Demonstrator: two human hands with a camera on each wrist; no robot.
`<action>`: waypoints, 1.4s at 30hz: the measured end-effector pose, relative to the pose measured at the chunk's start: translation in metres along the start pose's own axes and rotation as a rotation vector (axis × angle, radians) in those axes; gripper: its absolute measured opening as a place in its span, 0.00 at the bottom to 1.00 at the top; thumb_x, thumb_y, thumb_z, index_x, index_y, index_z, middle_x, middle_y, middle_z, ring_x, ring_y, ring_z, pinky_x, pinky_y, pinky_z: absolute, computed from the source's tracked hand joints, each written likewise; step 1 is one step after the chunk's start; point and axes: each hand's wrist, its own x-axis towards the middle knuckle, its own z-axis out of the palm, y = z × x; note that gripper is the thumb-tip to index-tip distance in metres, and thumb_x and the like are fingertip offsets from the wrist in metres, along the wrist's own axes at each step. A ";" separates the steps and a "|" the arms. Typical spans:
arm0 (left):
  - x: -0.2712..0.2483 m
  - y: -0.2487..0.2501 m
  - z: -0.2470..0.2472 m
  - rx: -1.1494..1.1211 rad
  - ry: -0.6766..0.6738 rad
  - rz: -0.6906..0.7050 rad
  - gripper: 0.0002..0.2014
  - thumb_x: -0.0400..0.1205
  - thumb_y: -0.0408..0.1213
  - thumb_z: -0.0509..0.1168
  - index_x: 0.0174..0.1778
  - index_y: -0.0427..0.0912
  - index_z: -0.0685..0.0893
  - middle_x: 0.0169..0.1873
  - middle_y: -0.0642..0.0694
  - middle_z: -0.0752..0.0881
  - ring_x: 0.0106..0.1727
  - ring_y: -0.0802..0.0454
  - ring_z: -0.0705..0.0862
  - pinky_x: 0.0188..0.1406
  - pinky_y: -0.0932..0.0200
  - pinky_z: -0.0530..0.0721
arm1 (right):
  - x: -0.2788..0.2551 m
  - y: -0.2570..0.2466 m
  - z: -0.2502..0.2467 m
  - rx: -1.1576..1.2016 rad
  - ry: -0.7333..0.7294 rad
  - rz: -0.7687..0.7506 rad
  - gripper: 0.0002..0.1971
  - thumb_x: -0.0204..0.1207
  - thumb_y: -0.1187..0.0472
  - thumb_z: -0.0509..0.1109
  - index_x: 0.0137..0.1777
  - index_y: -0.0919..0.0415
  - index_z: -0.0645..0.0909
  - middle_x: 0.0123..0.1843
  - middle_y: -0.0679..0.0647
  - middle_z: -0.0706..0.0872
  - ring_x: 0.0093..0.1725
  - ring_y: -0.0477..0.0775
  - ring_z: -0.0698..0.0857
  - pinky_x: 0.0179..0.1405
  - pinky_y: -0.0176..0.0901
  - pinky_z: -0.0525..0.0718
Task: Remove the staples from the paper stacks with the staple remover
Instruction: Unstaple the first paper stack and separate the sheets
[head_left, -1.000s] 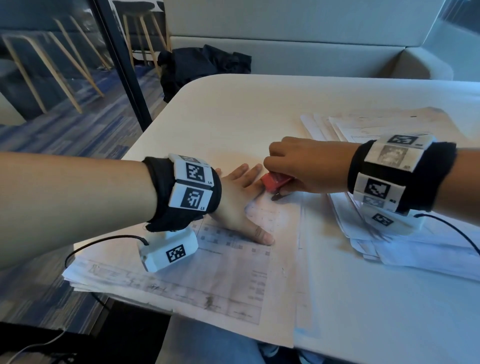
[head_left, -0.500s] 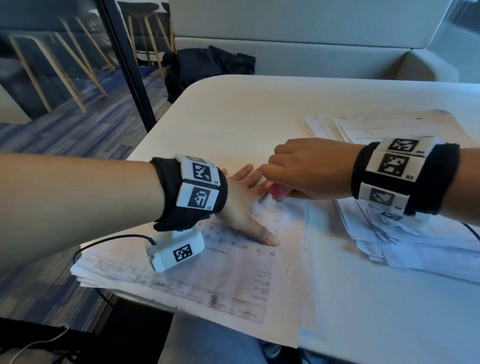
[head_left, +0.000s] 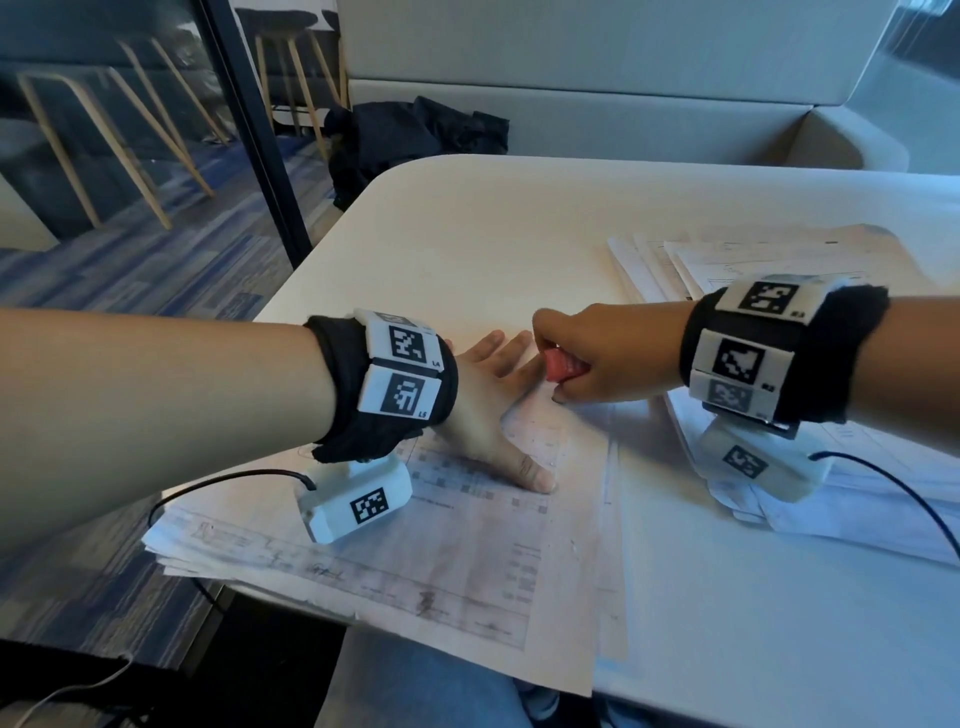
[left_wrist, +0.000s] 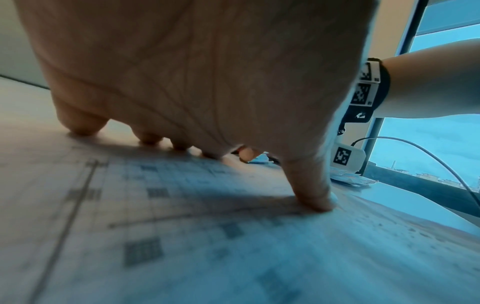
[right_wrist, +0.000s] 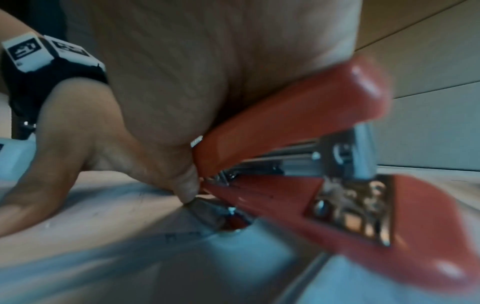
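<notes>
Here left hand (head_left: 485, 402) flat, fingers spread on paper stack (head_left: 467, 561); right hand (head_left: 597, 353) fingers grasping red staple remover (head_left: 563, 366) at stack corner

- Far half of the table (head_left: 467, 234) lay bare, open to a reach.
- Paper stacks (head_left: 727, 260) crowded the right; the printed sheet (head_left: 467, 571) covered the near left.

I see a white rounded bench (head_left: 519, 234), a heap of black cloth (head_left: 410, 140) on the floor beyond its far edge, a grey upholstered sofa (head_left: 597, 104) behind, and wooden-legged stools (head_left: 291, 78) past a dark post (head_left: 249, 130).
</notes>
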 end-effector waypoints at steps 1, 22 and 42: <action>-0.001 0.002 0.000 0.006 0.002 -0.007 0.60 0.67 0.78 0.57 0.78 0.55 0.23 0.79 0.51 0.23 0.81 0.47 0.25 0.80 0.32 0.38 | 0.001 0.000 0.000 0.054 -0.030 0.039 0.11 0.77 0.54 0.67 0.50 0.54 0.66 0.34 0.52 0.84 0.36 0.54 0.83 0.35 0.49 0.80; 0.002 0.016 -0.001 -0.039 0.065 -0.083 0.44 0.81 0.68 0.48 0.81 0.54 0.28 0.81 0.49 0.28 0.83 0.46 0.32 0.80 0.37 0.41 | 0.002 0.001 -0.017 0.313 -0.121 0.257 0.15 0.73 0.45 0.73 0.51 0.54 0.81 0.42 0.51 0.87 0.36 0.50 0.85 0.38 0.40 0.82; 0.002 0.025 0.000 -0.071 0.097 -0.117 0.42 0.82 0.67 0.46 0.82 0.54 0.30 0.82 0.48 0.29 0.83 0.45 0.32 0.79 0.34 0.42 | 0.004 0.001 -0.018 0.159 -0.181 0.317 0.18 0.72 0.41 0.72 0.52 0.55 0.83 0.44 0.53 0.90 0.42 0.53 0.89 0.44 0.43 0.86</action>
